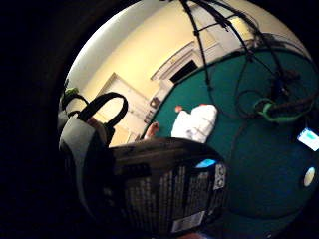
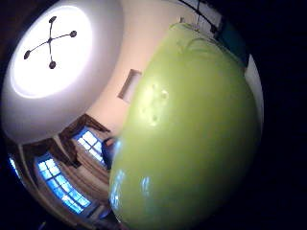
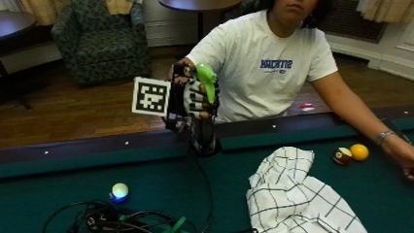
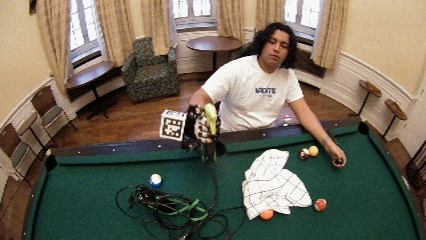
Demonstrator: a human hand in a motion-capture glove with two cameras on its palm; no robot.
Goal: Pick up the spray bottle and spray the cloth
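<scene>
The right hand point(image 3: 192, 97) grasps the bottle point(image 3: 204, 121), held upright above the counter's point(image 3: 77, 179) far rail. The cloth point(image 3: 298, 194) lies lower on the felt, toward the person's left, so the nozzle must turn there.

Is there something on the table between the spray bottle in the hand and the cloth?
Nothing visible. The right hand holds the spray bottle up near the table's edge, and only bare green felt lies between it and the cloth.
</scene>
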